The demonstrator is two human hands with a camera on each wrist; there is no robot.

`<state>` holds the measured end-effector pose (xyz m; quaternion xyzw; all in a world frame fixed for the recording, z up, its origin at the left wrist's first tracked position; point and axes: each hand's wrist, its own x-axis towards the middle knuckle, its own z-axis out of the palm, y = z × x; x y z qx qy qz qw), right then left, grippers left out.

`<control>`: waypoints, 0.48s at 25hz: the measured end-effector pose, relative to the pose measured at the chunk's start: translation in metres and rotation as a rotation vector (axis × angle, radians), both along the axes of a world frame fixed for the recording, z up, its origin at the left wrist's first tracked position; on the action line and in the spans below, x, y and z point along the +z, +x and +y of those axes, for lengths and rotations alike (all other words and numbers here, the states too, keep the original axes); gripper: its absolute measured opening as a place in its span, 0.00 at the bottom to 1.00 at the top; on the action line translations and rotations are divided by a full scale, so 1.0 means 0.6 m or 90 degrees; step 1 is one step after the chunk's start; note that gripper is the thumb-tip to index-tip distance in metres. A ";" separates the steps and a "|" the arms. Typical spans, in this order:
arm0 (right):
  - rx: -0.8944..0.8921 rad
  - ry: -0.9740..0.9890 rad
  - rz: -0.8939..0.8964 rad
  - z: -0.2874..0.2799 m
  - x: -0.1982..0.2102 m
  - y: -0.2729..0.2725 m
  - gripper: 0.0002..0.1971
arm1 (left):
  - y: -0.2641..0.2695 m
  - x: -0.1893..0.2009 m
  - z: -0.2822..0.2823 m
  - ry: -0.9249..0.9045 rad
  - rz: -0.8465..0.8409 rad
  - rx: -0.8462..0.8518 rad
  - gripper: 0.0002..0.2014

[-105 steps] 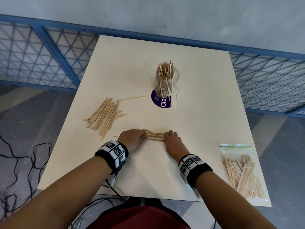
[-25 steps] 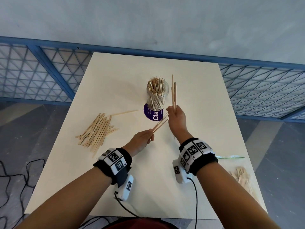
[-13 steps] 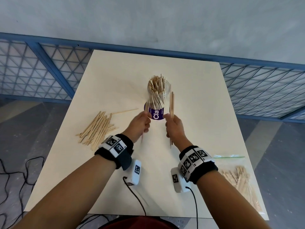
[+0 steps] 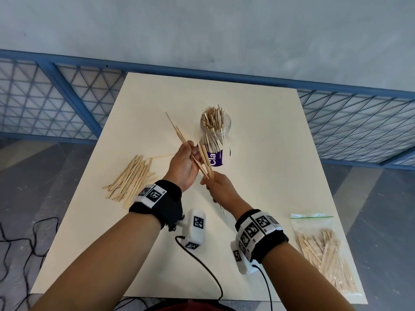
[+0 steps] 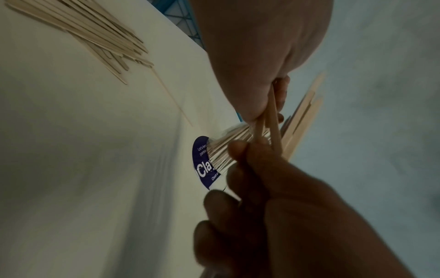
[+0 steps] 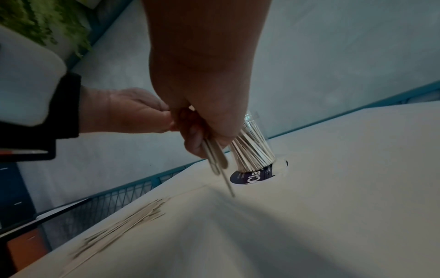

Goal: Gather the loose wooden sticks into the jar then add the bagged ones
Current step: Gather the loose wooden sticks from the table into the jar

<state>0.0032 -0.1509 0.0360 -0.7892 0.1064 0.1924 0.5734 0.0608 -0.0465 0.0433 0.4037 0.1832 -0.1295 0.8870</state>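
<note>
A clear jar (image 4: 215,133) packed with wooden sticks stands mid-table on a purple round label (image 4: 213,161). In front of it my left hand (image 4: 185,163) grips a few thin sticks (image 4: 179,135) that slant up to the left. My right hand (image 4: 219,187) grips a small bunch of flat sticks (image 4: 205,158) whose tops cross the left hand's sticks; a thin end pokes out below the fist. A loose pile of sticks (image 4: 131,177) lies on the table at the left. The zip bag of sticks (image 4: 323,250) lies at the right front edge.
The cream table (image 4: 258,189) is backed by a blue mesh railing (image 4: 359,122) and a grey wall. One thin stick (image 4: 162,156) lies between the pile and the jar. Black cables trail from the wrist cameras over the front edge onto the floor.
Both hands lifted sticks off the table and brought them in front of the jar. Since half a second ago the left hand has raised its sticks, now crossing those in the right hand.
</note>
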 end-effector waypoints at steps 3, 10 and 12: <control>-0.001 -0.017 0.004 -0.004 -0.004 0.003 0.14 | -0.017 -0.007 -0.005 0.078 0.003 -0.091 0.15; -0.050 0.004 -0.005 -0.015 0.001 0.024 0.11 | -0.003 -0.003 -0.012 0.118 0.056 -0.097 0.20; -0.106 -0.027 -0.077 -0.019 0.009 0.042 0.13 | -0.004 -0.007 -0.016 0.215 0.015 -0.176 0.20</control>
